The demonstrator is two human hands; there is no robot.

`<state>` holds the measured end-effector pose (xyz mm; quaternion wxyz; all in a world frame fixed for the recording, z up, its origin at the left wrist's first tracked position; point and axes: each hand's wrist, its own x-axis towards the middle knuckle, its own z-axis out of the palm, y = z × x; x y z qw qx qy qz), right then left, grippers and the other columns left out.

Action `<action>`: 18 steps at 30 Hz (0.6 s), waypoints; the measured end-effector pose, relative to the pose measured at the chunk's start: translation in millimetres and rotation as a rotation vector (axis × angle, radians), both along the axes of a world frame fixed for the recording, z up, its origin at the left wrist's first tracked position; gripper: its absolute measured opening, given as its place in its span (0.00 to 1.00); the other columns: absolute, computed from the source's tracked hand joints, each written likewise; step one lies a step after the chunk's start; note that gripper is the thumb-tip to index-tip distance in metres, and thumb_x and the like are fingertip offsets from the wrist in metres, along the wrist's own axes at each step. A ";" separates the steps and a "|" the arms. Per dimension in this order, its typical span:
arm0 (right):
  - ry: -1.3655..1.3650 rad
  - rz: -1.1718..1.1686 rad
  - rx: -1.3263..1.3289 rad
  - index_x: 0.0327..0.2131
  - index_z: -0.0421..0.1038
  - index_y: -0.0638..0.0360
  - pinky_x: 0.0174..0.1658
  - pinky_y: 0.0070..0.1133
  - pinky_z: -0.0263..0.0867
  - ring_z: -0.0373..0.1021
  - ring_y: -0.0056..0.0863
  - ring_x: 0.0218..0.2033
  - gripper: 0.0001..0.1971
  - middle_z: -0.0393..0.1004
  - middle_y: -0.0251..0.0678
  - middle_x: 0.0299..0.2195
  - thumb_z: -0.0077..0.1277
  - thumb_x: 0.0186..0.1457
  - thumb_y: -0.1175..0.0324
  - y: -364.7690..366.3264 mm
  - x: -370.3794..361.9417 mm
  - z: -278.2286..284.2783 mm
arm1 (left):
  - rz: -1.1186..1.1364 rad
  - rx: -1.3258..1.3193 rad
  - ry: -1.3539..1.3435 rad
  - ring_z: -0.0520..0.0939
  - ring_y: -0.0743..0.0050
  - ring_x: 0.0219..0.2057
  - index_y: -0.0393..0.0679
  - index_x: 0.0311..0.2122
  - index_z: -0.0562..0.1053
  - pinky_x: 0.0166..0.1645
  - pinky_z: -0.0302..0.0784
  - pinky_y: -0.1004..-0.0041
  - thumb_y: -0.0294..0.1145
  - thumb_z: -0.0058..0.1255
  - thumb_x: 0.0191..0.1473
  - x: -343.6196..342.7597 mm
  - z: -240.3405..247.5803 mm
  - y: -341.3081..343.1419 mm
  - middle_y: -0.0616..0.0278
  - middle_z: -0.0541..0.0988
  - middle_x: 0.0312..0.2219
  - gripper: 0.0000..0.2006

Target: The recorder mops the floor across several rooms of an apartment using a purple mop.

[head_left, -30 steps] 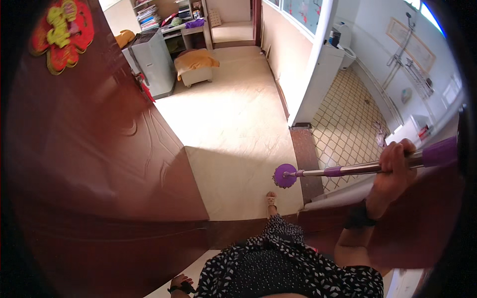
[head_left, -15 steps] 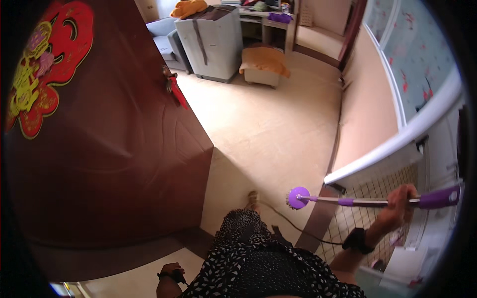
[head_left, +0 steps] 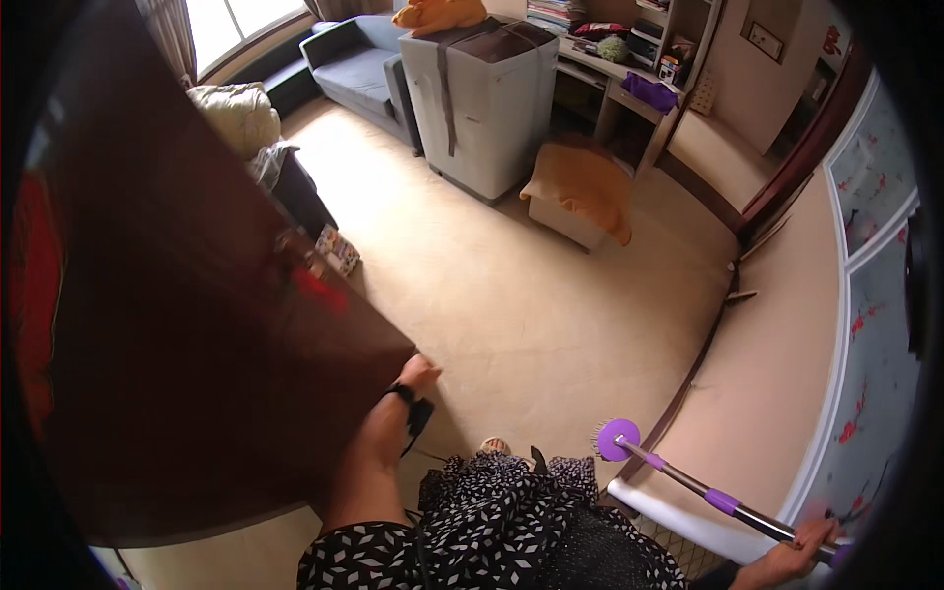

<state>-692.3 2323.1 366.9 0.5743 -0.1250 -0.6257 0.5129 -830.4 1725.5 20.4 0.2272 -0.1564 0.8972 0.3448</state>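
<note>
Moved since the earlier frame: left hand (head_left: 419, 372), brought up from low beside the patterned skirt (head_left: 492, 521) to the free edge of the brown door (head_left: 197, 383); view, swung so that more of the far left shows.

Left hand: at the door edge, black band (head_left: 402, 394) at the wrist; fingers partly hidden, so how firmly they close on the edge cannot be told.

Right hand (head_left: 801, 553): near right, fingers wrapped round the handle of one mop (head_left: 723, 501), slightly blurred.

Mop: silver shaft with purple sections, running left and farther off from the right hand; round purple head (head_left: 618, 440) just beside the foot of the right wall (head_left: 787, 324). Contact with the floor (head_left: 531, 315) cannot be told.

Door: left, large, dark; red piece (head_left: 323, 289) by the handle, blurred.

Far items: grey-blue sofa (head_left: 359, 79), left; pale upright cabinet (head_left: 477, 113), middle, an orange item (head_left: 438, 15) on top; stool (head_left: 565, 226), right of the cabinet, draped with orange cloth (head_left: 580, 192); desk (head_left: 637, 108), behind the stool, purple cloth (head_left: 649, 93) at its front edge.

Right side: glazed panel (head_left: 870, 344) patterned with red blossoms.
</note>
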 end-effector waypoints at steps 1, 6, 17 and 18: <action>-0.010 -0.083 -0.028 0.29 0.63 0.71 0.22 0.13 0.45 0.45 0.14 0.16 0.09 0.47 0.25 0.15 0.39 0.52 0.72 3.8 -22.7 -2.1 | 0.084 0.043 -0.019 0.75 0.57 0.24 0.35 0.22 0.72 0.30 0.71 0.66 0.40 0.47 0.41 -43.1 18.1 23.2 0.50 0.74 0.19 0.15; 0.034 -0.140 -0.070 0.19 0.59 0.62 0.19 0.12 0.44 0.47 0.12 0.14 0.06 0.50 0.24 0.13 0.44 0.44 0.76 58.9 -133.9 -19.5 | 0.048 0.355 0.134 0.74 0.78 0.19 0.38 0.20 0.72 0.26 0.70 0.75 0.40 0.47 0.44 -198.8 33.5 127.2 0.61 0.74 0.16 0.14; -0.005 0.074 -0.070 0.26 0.63 0.67 0.14 0.11 0.44 0.48 0.11 0.11 0.06 0.55 0.27 0.13 0.46 0.46 0.74 181.8 -411.6 22.4 | 0.447 0.678 -0.381 0.69 0.74 0.14 0.41 0.19 0.64 0.17 0.63 0.76 0.28 0.42 0.45 -233.6 0.0 177.9 0.62 0.68 0.13 0.07; -0.009 0.184 -0.084 0.29 0.62 0.67 0.15 0.11 0.43 0.46 0.11 0.11 0.05 0.51 0.24 0.12 0.43 0.50 0.74 192.7 -457.4 4.5 | 0.582 0.509 -0.376 0.69 0.74 0.16 0.41 0.19 0.65 0.19 0.64 0.76 0.29 0.42 0.44 -217.7 30.1 186.3 0.62 0.69 0.14 0.06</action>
